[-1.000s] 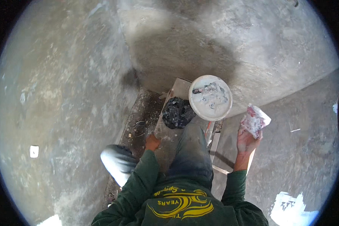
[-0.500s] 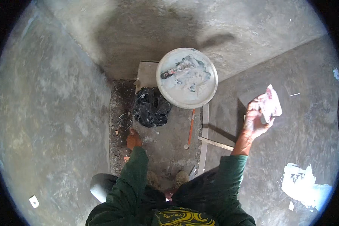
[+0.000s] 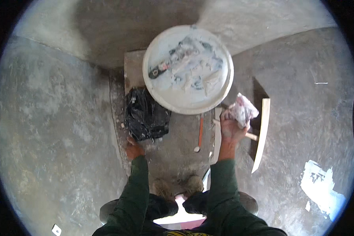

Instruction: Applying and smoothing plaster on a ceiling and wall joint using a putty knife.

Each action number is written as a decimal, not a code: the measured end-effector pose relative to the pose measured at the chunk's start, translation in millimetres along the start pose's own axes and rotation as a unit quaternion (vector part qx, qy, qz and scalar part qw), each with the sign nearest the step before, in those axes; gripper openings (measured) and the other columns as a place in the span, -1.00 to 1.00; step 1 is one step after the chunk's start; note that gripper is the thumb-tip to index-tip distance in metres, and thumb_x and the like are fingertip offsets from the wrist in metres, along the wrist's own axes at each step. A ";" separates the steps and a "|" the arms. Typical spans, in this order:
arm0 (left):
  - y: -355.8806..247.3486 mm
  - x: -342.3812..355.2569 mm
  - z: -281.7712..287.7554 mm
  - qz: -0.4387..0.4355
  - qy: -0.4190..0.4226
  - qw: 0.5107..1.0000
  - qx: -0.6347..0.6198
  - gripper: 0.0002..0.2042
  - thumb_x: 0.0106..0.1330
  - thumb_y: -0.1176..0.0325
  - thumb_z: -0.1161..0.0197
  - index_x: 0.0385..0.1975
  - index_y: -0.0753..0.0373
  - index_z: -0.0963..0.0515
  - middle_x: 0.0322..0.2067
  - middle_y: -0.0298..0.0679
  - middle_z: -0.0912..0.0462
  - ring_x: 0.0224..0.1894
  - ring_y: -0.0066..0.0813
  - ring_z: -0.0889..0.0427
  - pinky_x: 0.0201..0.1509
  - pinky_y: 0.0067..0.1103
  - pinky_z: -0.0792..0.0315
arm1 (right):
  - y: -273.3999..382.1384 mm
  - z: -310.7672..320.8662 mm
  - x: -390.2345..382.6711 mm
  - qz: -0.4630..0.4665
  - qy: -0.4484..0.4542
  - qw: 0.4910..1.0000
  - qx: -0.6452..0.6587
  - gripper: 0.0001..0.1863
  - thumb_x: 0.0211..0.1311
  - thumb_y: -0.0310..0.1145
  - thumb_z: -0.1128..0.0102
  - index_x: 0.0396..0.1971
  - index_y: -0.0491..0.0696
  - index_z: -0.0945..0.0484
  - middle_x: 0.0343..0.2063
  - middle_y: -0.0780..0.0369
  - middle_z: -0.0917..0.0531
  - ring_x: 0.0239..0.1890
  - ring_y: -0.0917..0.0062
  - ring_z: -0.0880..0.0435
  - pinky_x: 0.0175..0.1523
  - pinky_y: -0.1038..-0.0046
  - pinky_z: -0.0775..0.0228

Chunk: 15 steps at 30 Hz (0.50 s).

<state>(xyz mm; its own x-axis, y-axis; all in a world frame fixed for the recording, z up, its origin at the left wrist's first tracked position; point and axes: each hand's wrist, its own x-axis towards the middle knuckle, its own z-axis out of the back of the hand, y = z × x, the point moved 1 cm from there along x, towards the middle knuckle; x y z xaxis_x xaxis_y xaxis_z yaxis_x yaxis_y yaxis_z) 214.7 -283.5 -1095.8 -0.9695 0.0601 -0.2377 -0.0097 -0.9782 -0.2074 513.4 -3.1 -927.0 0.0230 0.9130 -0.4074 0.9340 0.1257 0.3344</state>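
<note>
My right hand (image 3: 233, 131) is raised, closed on a pinkish-white, paste-smeared piece (image 3: 244, 110) with an angular outline; its exact kind does not show. Just left of it is a round white lid-like tray (image 3: 161, 103) carrying smeared white paste. A putty knife (image 3: 157, 72) with a dark handle lies across that tray, its blade coated in paste. Low on the left, my left hand (image 3: 134, 150) hangs just below a crumpled black plastic bag (image 3: 145, 118). Its fingers point away from me and are mostly hidden, and no held thing shows.
Grey plastered walls (image 3: 55, 118) enclose the narrow floor (image 3: 173, 157). A long wooden strip (image 3: 261, 135) stands at the right, near a shorter stick (image 3: 251, 136). A thin orange rod (image 3: 201, 131) lies below the tray. White paint (image 3: 320, 187) marks the right side.
My right hand has moved left, toward the tray, with the pinkish-white piece still in it. The tray and bag appear larger as the view shifts. My left hand remains beside the bag.
</note>
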 end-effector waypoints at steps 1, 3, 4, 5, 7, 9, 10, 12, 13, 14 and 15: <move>9.0 1.8 -5.1 -0.043 -0.009 0.998 -0.039 -0.25 0.58 -0.20 0.25 -0.24 0.42 -0.73 -0.24 0.23 -0.72 -0.23 0.30 -0.67 -0.07 0.07 -0.47 | 1.0 -0.1 4.5 -0.004 0.003 0.999 -0.032 -0.10 -0.07 -0.01 -0.44 0.33 -0.02 -0.41 0.17 0.08 -0.55 0.16 0.19 -0.56 0.23 0.12 -0.47; 23.4 11.1 -11.9 -0.058 0.006 0.998 -0.009 -0.25 0.58 -0.20 0.25 -0.24 0.41 -0.73 -0.25 0.21 -0.73 -0.22 0.30 -0.68 -0.09 0.07 -0.48 | 5.0 1.5 16.9 -0.005 0.007 0.995 -0.099 -0.07 -0.15 0.00 -0.48 0.33 0.01 -0.41 0.18 0.13 -0.56 0.18 0.22 -0.56 0.23 0.10 -0.46; 27.9 11.6 -13.8 -0.077 0.013 0.997 0.010 -0.24 0.57 -0.21 0.25 -0.23 0.40 -0.73 -0.25 0.19 -0.74 -0.21 0.30 -0.68 -0.10 0.07 -0.48 | 9.3 7.4 21.5 -0.026 0.049 0.994 -0.096 -0.13 -0.07 0.01 -0.45 0.30 0.00 -0.44 0.19 0.13 -0.56 0.20 0.20 -0.55 0.23 0.09 -0.45; 34.0 8.6 -12.2 -0.071 0.022 0.997 0.027 -0.24 0.57 -0.21 0.25 -0.23 0.40 -0.73 -0.25 0.19 -0.74 -0.21 0.30 -0.68 -0.10 0.07 -0.48 | 11.4 6.5 22.8 -0.044 0.009 0.996 -0.073 -0.17 -0.03 0.02 -0.41 0.29 -0.01 -0.45 0.19 0.12 -0.57 0.20 0.19 -0.56 0.22 0.08 -0.45; 25.7 12.5 -10.8 -0.048 -0.023 0.999 0.007 -0.26 0.57 -0.20 0.25 -0.25 0.35 -0.75 -0.33 0.17 -0.75 -0.27 0.31 -0.67 -0.14 0.09 -0.46 | 18.0 2.7 19.0 -0.040 -0.059 0.996 -0.060 -0.23 0.06 0.05 -0.33 0.26 -0.05 -0.47 0.17 0.07 -0.57 0.16 0.16 -0.57 0.22 0.07 -0.44; 11.3 2.2 -5.6 -0.055 0.006 0.998 0.003 -0.27 0.57 -0.20 0.24 -0.26 0.34 -0.76 -0.36 0.16 -0.74 -0.28 0.31 -0.67 -0.16 0.09 -0.46 | 32.0 17.2 19.2 -0.031 -0.044 0.997 -0.061 -0.20 0.03 0.02 -0.35 0.28 -0.06 -0.44 0.18 0.05 -0.55 0.19 0.14 -0.55 0.24 0.05 -0.42; 11.5 -1.3 -3.5 -0.061 0.024 0.998 -0.001 -0.27 0.57 -0.21 0.23 -0.28 0.33 -0.76 -0.39 0.15 -0.74 -0.30 0.31 -0.67 -0.18 0.09 -0.45 | 33.3 26.1 16.3 -0.030 -0.027 0.998 -0.055 -0.16 0.00 -0.01 -0.38 0.31 -0.07 -0.40 0.19 0.03 -0.52 0.21 0.12 -0.53 0.25 0.04 -0.40; 7.2 0.0 -1.3 -0.048 0.027 0.998 -0.003 -0.26 0.56 -0.23 0.23 -0.28 0.32 -0.76 -0.38 0.15 -0.74 -0.29 0.30 -0.68 -0.17 0.09 -0.46 | 23.1 43.0 7.5 -0.030 -0.044 0.997 -0.059 -0.16 0.02 -0.03 -0.38 0.32 -0.07 -0.36 0.19 0.01 -0.49 0.19 0.11 -0.53 0.24 0.03 -0.40; 5.2 1.5 1.1 -0.037 0.033 0.999 -0.006 -0.25 0.54 -0.25 0.23 -0.28 0.32 -0.77 -0.37 0.15 -0.74 -0.28 0.29 -0.69 -0.17 0.08 -0.46 | 11.5 50.7 2.0 -0.032 -0.093 0.994 -0.043 -0.17 0.04 0.01 -0.37 0.30 -0.07 -0.37 0.17 0.02 -0.50 0.15 0.14 -0.55 0.23 0.04 -0.41; 3.3 1.1 5.1 -0.038 0.028 0.999 -0.007 -0.25 0.54 -0.25 0.23 -0.28 0.32 -0.77 -0.37 0.15 -0.74 -0.28 0.29 -0.69 -0.17 0.08 -0.46 | 1.5 56.5 -4.3 -0.034 -0.139 0.989 -0.026 -0.18 0.06 0.05 -0.35 0.28 -0.08 -0.37 0.15 0.04 -0.52 0.11 0.17 -0.57 0.23 0.05 -0.41; -10.8 -8.0 8.1 -0.018 0.021 1.000 -0.005 -0.23 0.53 -0.27 0.24 -0.28 0.33 -0.76 -0.36 0.16 -0.74 -0.28 0.30 -0.69 -0.17 0.08 -0.47 | 5.0 68.3 -9.2 -0.012 -0.163 0.984 -0.076 -0.17 0.09 0.07 -0.34 0.30 -0.05 -0.33 0.19 0.03 -0.48 0.15 0.17 -0.55 0.24 0.06 -0.38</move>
<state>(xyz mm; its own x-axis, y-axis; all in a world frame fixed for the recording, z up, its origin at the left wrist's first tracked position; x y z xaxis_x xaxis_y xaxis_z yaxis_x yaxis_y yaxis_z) 220.6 -275.0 -1084.0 -0.9573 0.1029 -0.2701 -0.0410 -0.9733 -0.2257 542.2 -37.4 -979.5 0.1375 0.7386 -0.6600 0.8724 0.2252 0.4338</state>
